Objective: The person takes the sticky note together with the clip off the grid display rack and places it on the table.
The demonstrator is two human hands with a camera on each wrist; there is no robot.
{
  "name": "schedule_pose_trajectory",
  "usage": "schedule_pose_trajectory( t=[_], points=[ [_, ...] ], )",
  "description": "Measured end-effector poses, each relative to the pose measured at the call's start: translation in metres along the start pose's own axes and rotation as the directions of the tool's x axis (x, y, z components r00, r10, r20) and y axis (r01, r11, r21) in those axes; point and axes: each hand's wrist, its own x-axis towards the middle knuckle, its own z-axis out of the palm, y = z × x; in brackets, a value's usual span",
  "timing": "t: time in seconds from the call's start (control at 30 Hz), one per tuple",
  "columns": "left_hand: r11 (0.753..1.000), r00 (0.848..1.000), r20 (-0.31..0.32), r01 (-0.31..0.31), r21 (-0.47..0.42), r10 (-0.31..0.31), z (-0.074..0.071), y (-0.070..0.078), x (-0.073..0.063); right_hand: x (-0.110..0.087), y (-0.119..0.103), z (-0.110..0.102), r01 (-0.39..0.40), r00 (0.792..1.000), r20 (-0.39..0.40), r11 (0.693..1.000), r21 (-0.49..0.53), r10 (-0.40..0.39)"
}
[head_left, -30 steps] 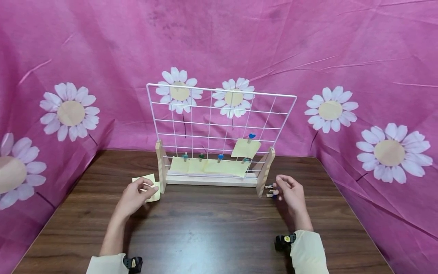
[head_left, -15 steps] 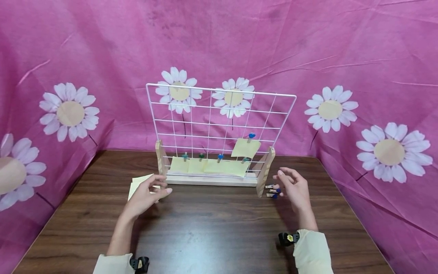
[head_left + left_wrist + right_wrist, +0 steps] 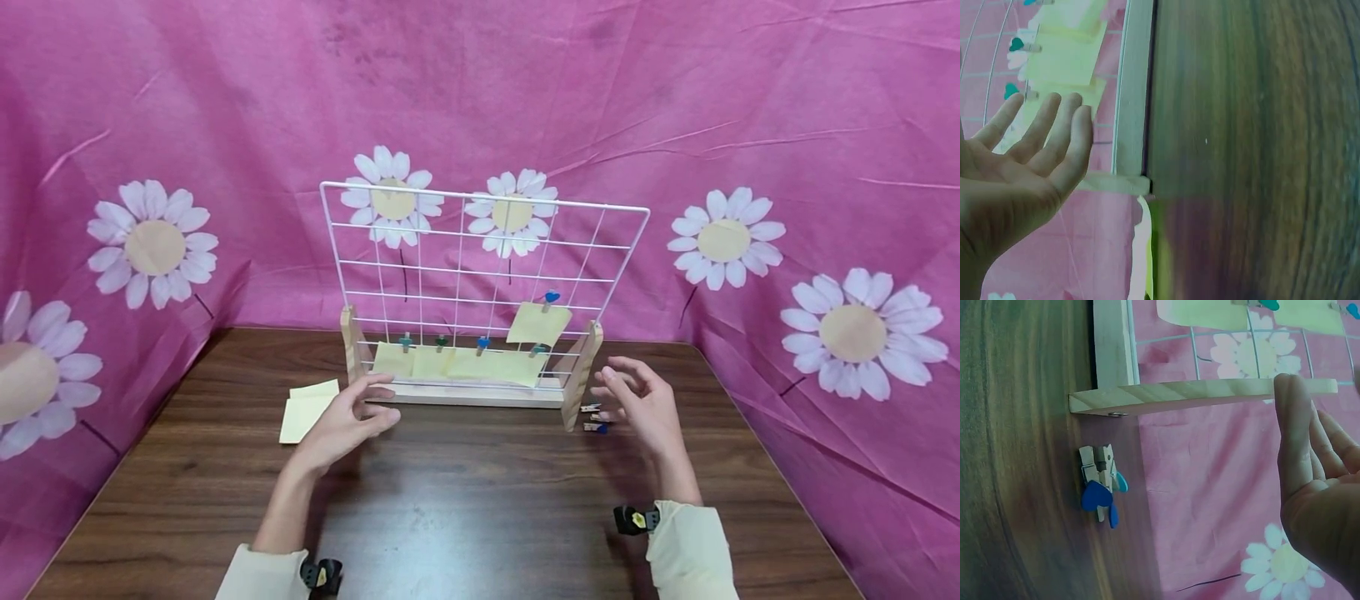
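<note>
My left hand (image 3: 347,427) hovers right of two overlapping yellow sticky notes (image 3: 302,417), by the rack's left foot. Its fingers are spread and relaxed; the left wrist view shows an upturned palm holding nothing. My right hand (image 3: 647,408) is raised beside the right foot (image 3: 585,375), fingers loosely bent, holding nothing. Just left of its fingers lie several small clothespins (image 3: 1099,494) with blue and teal hearts. Between the hands stands a white wire grid rack (image 3: 480,271). Heart clothespins clip a row of yellow notes (image 3: 431,362) low on it, and one note (image 3: 538,323) above at right.
Both hands are over a dark wood table (image 3: 450,500). A pale wooden bar (image 3: 465,393) joins the rack's feet along the bottom. Pink cloth (image 3: 480,83) printed with daisies hangs behind and at both sides.
My left hand has moved right, off the loose notes, and its fingers have spread. The front loose note now lies further left. My right hand has risen slightly, its fingers looser.
</note>
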Motion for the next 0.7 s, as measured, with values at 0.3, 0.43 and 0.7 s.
schedule_pose_trajectory(
  t=[0.3,0.43,0.7],
  points=[
    [0.992,0.991,0.105,-0.066,-0.105,0.077,0.017,0.010,0.006,0.001,-0.013,0.004,0.107,0.994,0.028,0.994,-0.032,-0.107],
    [0.988,0.984,0.128,-0.106,-0.116,0.120,0.027,0.019,0.013,0.003,-0.018,0.008,0.137,0.990,0.029,0.986,-0.092,-0.135],
    [0.985,0.985,0.121,-0.108,-0.134,0.124,0.052,0.035,0.028,0.011,-0.030,0.018,0.190,0.982,0.053,0.967,-0.170,-0.184]
  ],
)
